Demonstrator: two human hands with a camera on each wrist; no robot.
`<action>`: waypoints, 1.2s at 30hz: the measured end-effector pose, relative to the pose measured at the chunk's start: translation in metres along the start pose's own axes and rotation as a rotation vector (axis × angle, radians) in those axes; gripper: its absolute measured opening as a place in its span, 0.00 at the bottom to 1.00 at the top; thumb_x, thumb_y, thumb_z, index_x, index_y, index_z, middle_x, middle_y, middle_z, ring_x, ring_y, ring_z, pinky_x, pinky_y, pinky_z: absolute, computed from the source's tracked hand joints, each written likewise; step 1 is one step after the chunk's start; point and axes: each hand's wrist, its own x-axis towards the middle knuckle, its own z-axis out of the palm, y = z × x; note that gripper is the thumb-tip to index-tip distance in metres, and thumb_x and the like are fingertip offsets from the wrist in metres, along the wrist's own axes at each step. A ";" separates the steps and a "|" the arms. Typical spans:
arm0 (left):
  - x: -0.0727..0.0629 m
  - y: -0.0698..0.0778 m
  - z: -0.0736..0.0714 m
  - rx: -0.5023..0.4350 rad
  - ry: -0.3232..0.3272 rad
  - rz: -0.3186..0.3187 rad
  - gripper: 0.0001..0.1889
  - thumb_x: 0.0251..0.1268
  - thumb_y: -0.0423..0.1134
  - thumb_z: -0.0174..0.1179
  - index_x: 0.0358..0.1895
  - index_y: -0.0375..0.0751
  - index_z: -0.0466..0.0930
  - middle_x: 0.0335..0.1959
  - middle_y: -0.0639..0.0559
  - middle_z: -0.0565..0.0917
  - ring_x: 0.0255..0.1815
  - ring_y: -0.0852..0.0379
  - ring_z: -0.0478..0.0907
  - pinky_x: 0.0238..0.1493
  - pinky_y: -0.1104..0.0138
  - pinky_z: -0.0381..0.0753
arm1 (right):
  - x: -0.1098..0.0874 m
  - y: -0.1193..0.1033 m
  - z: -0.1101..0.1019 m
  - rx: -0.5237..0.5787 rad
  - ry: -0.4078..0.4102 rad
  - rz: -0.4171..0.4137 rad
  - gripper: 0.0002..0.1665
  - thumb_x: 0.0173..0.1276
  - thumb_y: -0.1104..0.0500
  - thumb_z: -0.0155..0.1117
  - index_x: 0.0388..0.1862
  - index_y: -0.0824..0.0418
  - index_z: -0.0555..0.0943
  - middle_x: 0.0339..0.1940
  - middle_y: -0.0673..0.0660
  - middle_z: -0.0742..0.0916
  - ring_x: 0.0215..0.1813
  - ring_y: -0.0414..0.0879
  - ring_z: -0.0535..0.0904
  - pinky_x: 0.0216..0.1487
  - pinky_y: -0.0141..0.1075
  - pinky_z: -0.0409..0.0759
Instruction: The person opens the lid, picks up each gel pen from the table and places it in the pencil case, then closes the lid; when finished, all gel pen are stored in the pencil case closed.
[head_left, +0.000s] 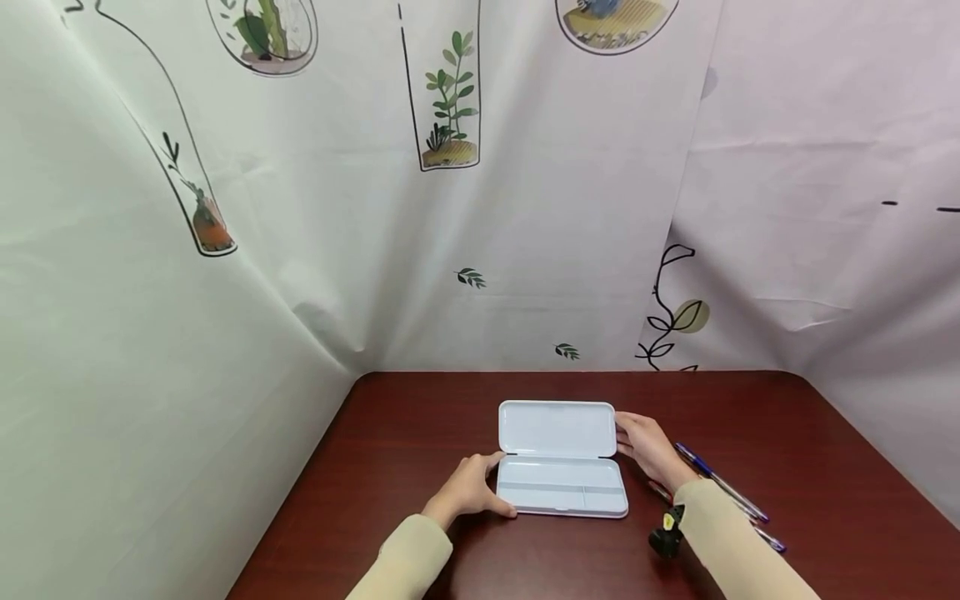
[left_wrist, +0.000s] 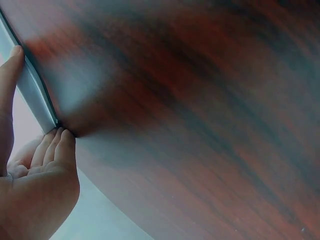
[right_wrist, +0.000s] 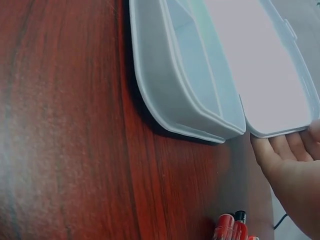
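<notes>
Pencil case [head_left: 562, 472] open on table [head_left: 555, 558], L end gripped in fingers [left_wrist: 64, 147] of L hand [head_left: 467, 487]; pens [head_left: 708, 472] R, nr sleeve [head_left: 727, 533]; lid [head_left: 557, 427] R edge held in R hand [head_left: 651, 446]. Risks hinge [head_left: 604, 457] strain if pulled unevenly, or pen roll w/ sleeve bump.

Case [head_left: 558, 470] on table [head_left: 420, 425], pens [head_left: 701, 466] right, sheet [head_left: 562, 208] behind.

Case [right_wrist: 197, 62] cropped in both wrist views
</notes>
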 end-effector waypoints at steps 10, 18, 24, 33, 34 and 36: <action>0.000 -0.001 0.000 0.017 0.016 0.023 0.45 0.30 0.46 0.83 0.61 0.39 0.77 0.46 0.51 0.86 0.46 0.60 0.79 0.53 0.64 0.77 | -0.008 -0.007 -0.002 -0.167 0.045 -0.062 0.27 0.81 0.60 0.40 0.68 0.79 0.64 0.64 0.77 0.74 0.64 0.64 0.74 0.62 0.51 0.75; 0.000 0.002 -0.001 0.016 0.026 0.030 0.44 0.30 0.44 0.83 0.60 0.39 0.77 0.44 0.51 0.85 0.44 0.59 0.79 0.51 0.64 0.77 | -0.022 -0.019 -0.019 -0.531 0.146 -0.195 0.24 0.76 0.61 0.51 0.66 0.72 0.71 0.59 0.71 0.81 0.59 0.64 0.78 0.55 0.52 0.79; -0.002 0.002 0.000 0.009 0.018 0.033 0.43 0.31 0.44 0.83 0.60 0.40 0.78 0.44 0.52 0.85 0.43 0.59 0.79 0.50 0.64 0.77 | -0.027 -0.012 -0.041 -0.655 0.177 -0.248 0.22 0.73 0.62 0.55 0.62 0.70 0.75 0.55 0.69 0.83 0.53 0.60 0.81 0.44 0.45 0.82; -0.003 0.004 -0.002 0.008 0.016 0.033 0.43 0.31 0.42 0.83 0.59 0.37 0.77 0.45 0.50 0.85 0.45 0.56 0.79 0.52 0.63 0.77 | -0.042 -0.002 -0.068 -0.717 0.182 -0.222 0.22 0.70 0.64 0.58 0.61 0.73 0.75 0.54 0.72 0.83 0.51 0.62 0.82 0.44 0.48 0.81; -0.002 0.004 -0.003 0.009 0.018 0.032 0.43 0.31 0.43 0.83 0.60 0.37 0.77 0.45 0.49 0.85 0.45 0.57 0.79 0.52 0.63 0.77 | -0.043 -0.002 -0.071 -0.722 0.180 -0.216 0.22 0.70 0.64 0.58 0.61 0.73 0.75 0.54 0.72 0.82 0.51 0.62 0.82 0.43 0.47 0.81; -0.002 0.003 -0.002 0.010 0.021 0.040 0.43 0.31 0.42 0.83 0.60 0.36 0.77 0.45 0.49 0.85 0.45 0.57 0.79 0.52 0.63 0.78 | -0.045 -0.002 -0.077 -0.731 0.178 -0.211 0.22 0.70 0.64 0.59 0.61 0.73 0.75 0.54 0.72 0.83 0.50 0.62 0.82 0.41 0.46 0.81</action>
